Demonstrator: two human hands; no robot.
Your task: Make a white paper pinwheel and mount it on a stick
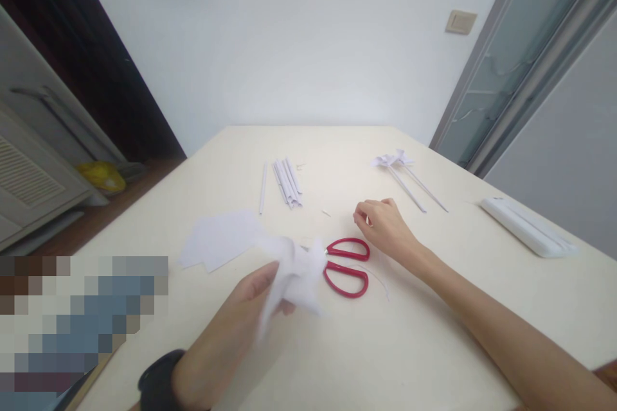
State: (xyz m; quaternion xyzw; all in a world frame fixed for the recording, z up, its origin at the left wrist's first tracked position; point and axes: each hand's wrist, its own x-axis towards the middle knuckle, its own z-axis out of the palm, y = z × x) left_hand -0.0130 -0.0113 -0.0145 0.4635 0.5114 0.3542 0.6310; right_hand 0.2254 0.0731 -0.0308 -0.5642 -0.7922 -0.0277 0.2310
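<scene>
My left hand point(255, 302) grips a folded white paper pinwheel point(296, 273), which is smeared a little by motion. Red-handled scissors point(348, 270) lie just right of the pinwheel, their blades mostly hidden behind it. Beyond the handles, my right hand point(383, 221) is low over the table with its fingers curled together; whatever they pinch, if anything, is too small to tell. A thin thread point(378, 277) curves beside the scissors. To the left of the pinwheel lie white paper sheets point(222, 237).
Rolled paper sticks point(288, 183) lie bundled at the table's middle back, with a single stick point(263, 188) to their left. Two pinwheels on sticks point(398, 167) rest at the back right. A white case-like object point(527, 226) sits near the right edge. Behind the table point(313, 141) stands a wall.
</scene>
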